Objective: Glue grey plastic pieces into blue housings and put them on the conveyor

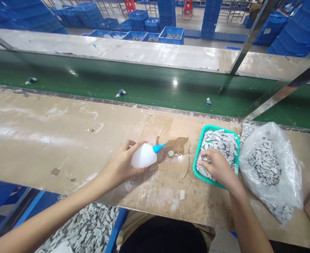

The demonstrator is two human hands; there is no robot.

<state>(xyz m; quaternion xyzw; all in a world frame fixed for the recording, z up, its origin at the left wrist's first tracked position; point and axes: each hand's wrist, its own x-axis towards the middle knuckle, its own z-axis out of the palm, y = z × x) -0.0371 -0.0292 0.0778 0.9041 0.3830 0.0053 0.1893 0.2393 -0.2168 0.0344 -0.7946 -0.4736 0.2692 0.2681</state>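
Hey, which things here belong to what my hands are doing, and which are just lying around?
Seem in use:
white bottle, in your left hand
green basket of grey pieces, your right hand at them
small round disc near the bottle's blue tip

Seem just lying about:
small white scrap
clear bag, perhaps spare stock
blue crate beyond the belt

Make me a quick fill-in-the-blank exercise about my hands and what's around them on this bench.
1. My assigned blank: the left hand holds a bottle with a ____ nozzle.
2. The basket under the right hand holds ____ pieces.
3. The belt beyond the bench is ____.
4. The clear bag lies to the ____ of the basket.

Missing words: blue; gray; green; right.
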